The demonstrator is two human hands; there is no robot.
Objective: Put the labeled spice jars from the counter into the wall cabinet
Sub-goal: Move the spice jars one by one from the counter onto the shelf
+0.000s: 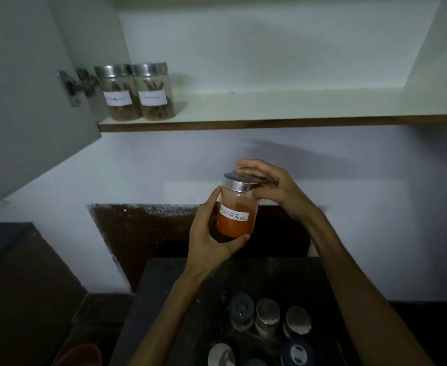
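Observation:
A clear jar of orange red chilli powder (pixel 235 216) with a steel lid and a white label is held up in front of the wall, below the cabinet shelf (pixel 270 112). My left hand (pixel 212 233) cups its base and side. My right hand (pixel 272 188) lies over the lid, fingers curled around it. Two labeled jars (pixel 138 93) with steel lids stand side by side at the shelf's left end. Several more jars (pixel 267 320) with steel or dark lids stand on the dark counter (pixel 180 299) below my arms.
The grey cabinet door (pixel 27 96) stands open at the left, its hinge beside the shelved jars. Most of the shelf to the right of those jars is bare. A reddish object (pixel 82 353) sits at the lower left beside the counter.

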